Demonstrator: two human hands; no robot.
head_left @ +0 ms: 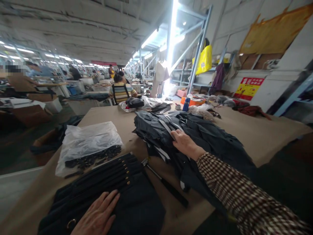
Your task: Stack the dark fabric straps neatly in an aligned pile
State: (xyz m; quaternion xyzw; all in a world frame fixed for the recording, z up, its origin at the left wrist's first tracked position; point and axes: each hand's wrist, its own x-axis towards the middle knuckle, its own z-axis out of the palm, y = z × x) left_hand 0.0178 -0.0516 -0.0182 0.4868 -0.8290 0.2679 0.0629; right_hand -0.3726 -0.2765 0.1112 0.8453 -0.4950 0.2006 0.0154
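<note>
My left hand (pixel 97 213) lies flat, fingers apart, on a stack of dark fabric pieces with small brass studs (pixel 114 182) at the near edge of the brown worktable (pixel 256 133). My right hand (pixel 184 143), in a checked sleeve, reaches forward and rests on a large heap of dark cut fabric pieces (pixel 186 137); its fingertips touch a piece on top, and whether they pinch it is unclear. A black-handled hammer (pixel 166 184) lies on the table between the stack and the heap.
A clear plastic bag (pixel 89 142) with dark hardware sits left of the heap. A blue bottle (pixel 186 104), an orange box (pixel 194 101) and more bags stand at the far end. A person in a striped top (pixel 121 91) sits beyond; other workers are at left tables.
</note>
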